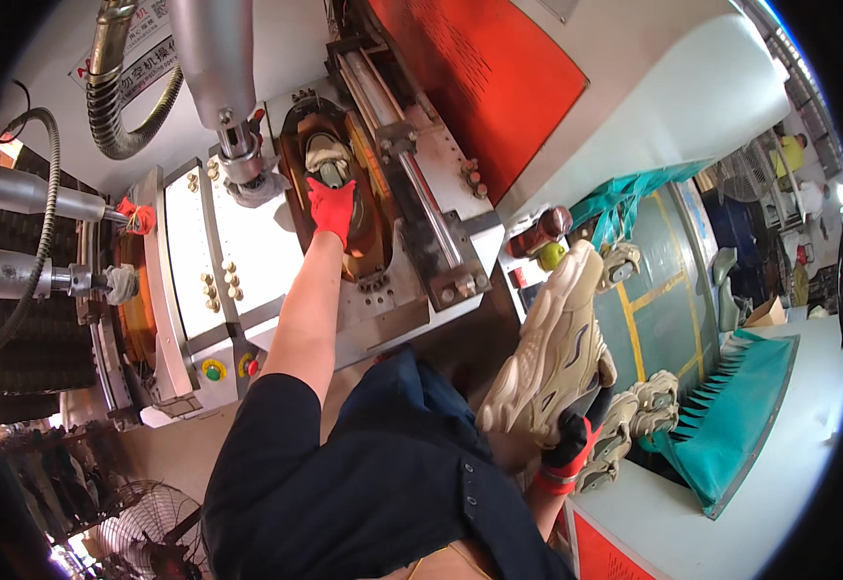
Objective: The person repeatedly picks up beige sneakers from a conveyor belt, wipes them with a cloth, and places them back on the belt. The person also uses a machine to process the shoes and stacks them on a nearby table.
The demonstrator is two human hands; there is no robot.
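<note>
My left hand (332,206), in a red glove, reaches into the dark oval cavity of a sole press (374,250). Its fingers are at a beige shoe (325,151) lying in that cavity; the glove hides part of the shoe, so their grip is unclear. On the right, my right hand (573,438), in a red and black glove, holds a beige sneaker (555,348) near its heel or collar, with the chunky sole facing left. A metal press cylinder (215,65) with a wrapped end hangs just left of the cavity.
Green (213,372) and red (251,367) buttons are on the machine's front. More beige shoes (657,402) lie beside a green conveyor belt (657,290) with teal strip curtains (733,420). A second press station stands left; a fan (149,529) is at lower left. People are far right.
</note>
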